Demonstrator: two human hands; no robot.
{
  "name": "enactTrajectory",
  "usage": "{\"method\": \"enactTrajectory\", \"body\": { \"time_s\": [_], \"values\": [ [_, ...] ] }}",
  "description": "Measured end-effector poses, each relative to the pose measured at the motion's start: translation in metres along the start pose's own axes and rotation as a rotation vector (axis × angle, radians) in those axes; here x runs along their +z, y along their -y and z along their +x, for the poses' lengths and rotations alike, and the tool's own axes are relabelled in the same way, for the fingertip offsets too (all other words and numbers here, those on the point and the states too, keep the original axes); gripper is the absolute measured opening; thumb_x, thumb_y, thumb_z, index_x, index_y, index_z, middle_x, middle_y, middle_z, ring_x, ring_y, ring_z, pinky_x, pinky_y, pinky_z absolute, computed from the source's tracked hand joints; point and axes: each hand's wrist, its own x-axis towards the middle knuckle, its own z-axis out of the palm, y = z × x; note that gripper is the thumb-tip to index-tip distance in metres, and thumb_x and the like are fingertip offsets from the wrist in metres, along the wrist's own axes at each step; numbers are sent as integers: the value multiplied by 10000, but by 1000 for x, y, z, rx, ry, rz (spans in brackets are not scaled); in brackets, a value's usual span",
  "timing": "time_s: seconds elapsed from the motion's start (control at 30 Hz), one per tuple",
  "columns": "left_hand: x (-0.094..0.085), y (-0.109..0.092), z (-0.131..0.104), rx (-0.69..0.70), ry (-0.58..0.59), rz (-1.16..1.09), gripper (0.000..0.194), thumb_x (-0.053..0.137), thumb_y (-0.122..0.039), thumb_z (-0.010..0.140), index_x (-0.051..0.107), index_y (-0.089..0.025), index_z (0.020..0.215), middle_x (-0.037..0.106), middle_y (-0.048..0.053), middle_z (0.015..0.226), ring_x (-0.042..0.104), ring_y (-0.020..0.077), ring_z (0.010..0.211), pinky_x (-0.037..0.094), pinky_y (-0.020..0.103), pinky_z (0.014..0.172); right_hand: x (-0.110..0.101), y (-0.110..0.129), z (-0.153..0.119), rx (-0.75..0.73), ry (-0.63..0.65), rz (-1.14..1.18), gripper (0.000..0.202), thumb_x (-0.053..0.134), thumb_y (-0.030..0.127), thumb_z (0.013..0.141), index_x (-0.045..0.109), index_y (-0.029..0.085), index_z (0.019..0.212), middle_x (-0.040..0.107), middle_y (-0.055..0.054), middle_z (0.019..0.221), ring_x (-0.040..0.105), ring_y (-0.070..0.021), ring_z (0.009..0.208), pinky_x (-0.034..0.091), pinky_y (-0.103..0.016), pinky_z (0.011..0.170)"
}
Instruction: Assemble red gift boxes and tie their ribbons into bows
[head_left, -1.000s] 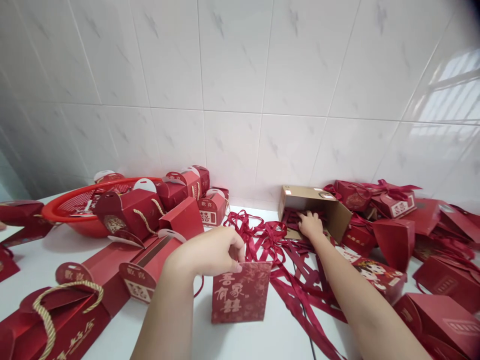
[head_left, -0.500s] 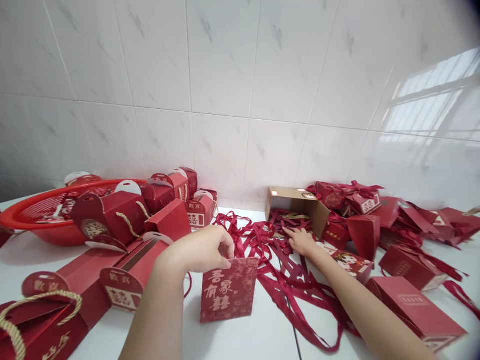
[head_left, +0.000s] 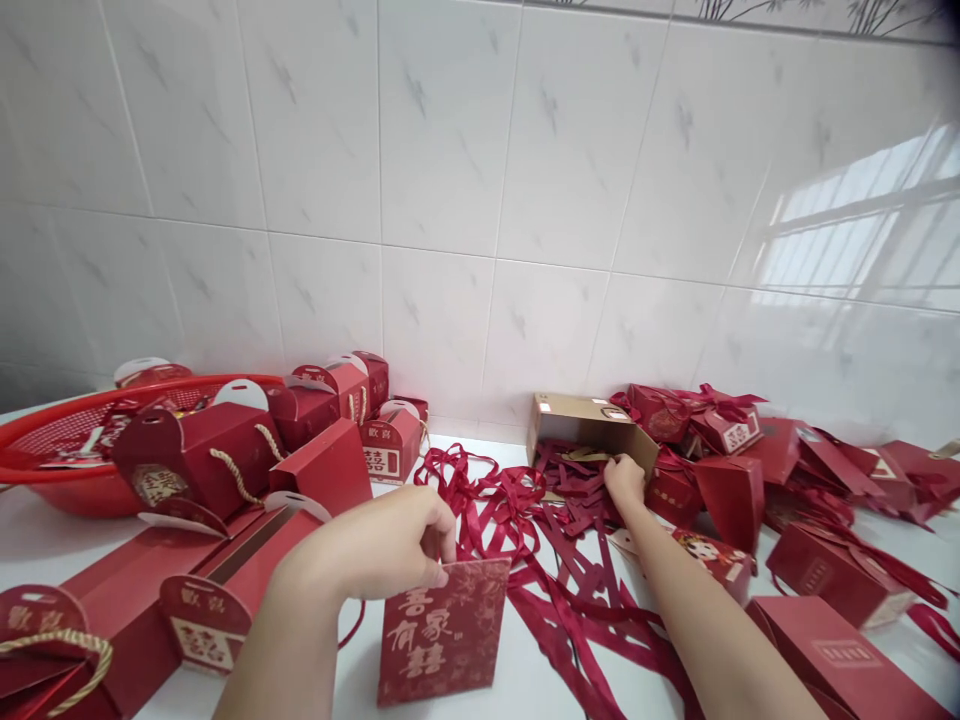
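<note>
My left hand (head_left: 416,540) pinches the top edge of a small red gift box (head_left: 444,632) with gold characters, which stands upright on the white table in front of me. Further off, my right hand (head_left: 624,478) reaches to the mouth of an open brown cardboard box (head_left: 581,408) lying on its side. Its fingers are curled in at the ribbons, and what they hold, if anything, is hidden. Dark red ribbons (head_left: 574,480) fill that box and spill out of it. Brighter red ribbons (head_left: 495,505) lie tangled between my hands.
To the left stand several red gift boxes (head_left: 214,450) with rope handles, beside a red plastic basket (head_left: 67,490) holding small packets. On the right are more red boxes (head_left: 847,650), some tied with ribbon. A tiled wall (head_left: 450,300) closes off the back.
My right hand has gone from spread fingers on the ribbons to curled fingers, further right at the cardboard box. My left hand still grips the red gift box. The view has tilted up slightly.
</note>
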Motion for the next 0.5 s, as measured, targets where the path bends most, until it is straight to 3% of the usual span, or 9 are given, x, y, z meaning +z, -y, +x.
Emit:
{"method": "enactTrajectory", "body": {
  "time_s": [0.3,0.5],
  "values": [
    [0,-2,-2,-20,28,-25,119,602,-247,658,674,-236,752,692,-13,731,644,178,694,403,238,532,15,14,26,243,76,188,334,568,328,907,555,155,1193,580,-99,1202,605,-212,1013,522,-412,848],
    [0,-1,-1,-9,30,-33,99,608,-256,667,666,-229,743,695,-8,724,642,175,680,399,235,521,18,12,28,242,41,316,320,570,326,906,559,179,1189,577,-90,1210,600,-212,1028,520,-404,853]
  ]
}}
